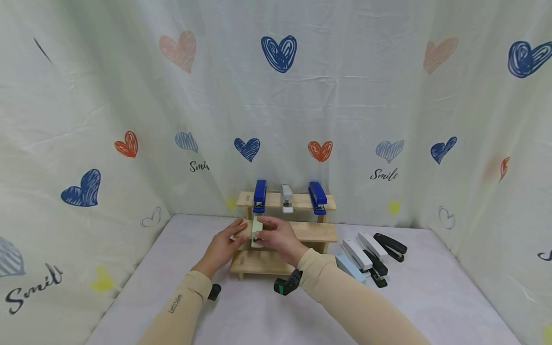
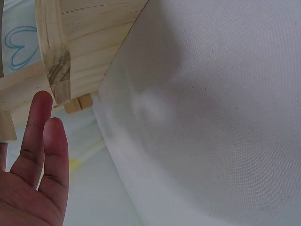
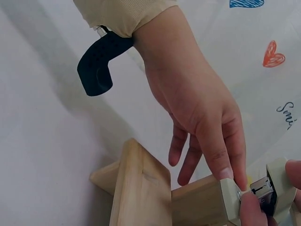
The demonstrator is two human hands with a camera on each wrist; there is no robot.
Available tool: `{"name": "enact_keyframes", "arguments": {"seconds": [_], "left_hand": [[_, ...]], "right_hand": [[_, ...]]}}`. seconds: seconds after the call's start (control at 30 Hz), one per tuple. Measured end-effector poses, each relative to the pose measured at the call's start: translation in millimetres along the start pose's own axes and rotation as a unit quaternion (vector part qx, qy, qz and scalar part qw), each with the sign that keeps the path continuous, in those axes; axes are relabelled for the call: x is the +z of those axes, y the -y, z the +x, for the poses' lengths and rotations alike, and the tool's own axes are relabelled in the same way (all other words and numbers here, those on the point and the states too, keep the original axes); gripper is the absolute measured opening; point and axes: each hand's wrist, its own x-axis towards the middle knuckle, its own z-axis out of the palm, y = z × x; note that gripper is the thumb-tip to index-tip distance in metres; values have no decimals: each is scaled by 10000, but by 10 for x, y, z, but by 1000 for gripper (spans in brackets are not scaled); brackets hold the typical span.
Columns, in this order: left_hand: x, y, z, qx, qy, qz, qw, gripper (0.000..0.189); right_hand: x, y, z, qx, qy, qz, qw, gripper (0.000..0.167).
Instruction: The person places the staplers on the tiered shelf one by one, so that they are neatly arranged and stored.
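A pale green stapler sits at the left end of the wooden rack's middle shelf. My right hand grips it from the right, thumb near its front mouth; the right fingertips also show in the right wrist view. From the other side comes my left hand, its thumb and index finger reaching the stapler's base. In the left wrist view, two outstretched left fingers lie beside the rack; the stapler is out of that view.
Blue staplers flank a white stapler on the top shelf. Right of the rack lie white staplers, black staplers and a light blue one, partly behind my right sleeve.
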Motion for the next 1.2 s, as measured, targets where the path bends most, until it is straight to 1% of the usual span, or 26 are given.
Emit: {"name": "enact_keyframes", "arguments": {"seconds": [0.37,0.5,0.6,0.67,0.77,0.9,1.03,1.2], "left_hand": [[11,-14,-3,-34,14,-10,10000,47],[10,-11,-5,-50,1,-7,10000,47],[6,-14,-10,-41,-6,-13,10000,47],[3,-16,-13,-29,-6,-25,10000,47],[2,-19,-16,-11,-14,-39,10000,47],[3,-18,-15,-20,-60,-23,10000,46],[3,-22,-9,-36,-72,32,10000,46],[8,-10,-3,-115,-10,-12,9999,46]], "right_hand": [[9,18,-29,18,-90,-127,9999,48],[8,23,-43,-14,-57,-190,9998,48],[-30,25,-81,-42,-33,-341,9994,49],[-94,22,-121,-69,28,-484,9988,50],[-263,35,-209,-100,184,-765,9969,51],[-600,81,-353,-136,408,-1166,9922,53],[-1030,155,-532,-148,470,-1644,9852,54],[-1628,228,-778,5,240,-2020,9791,55]]}}
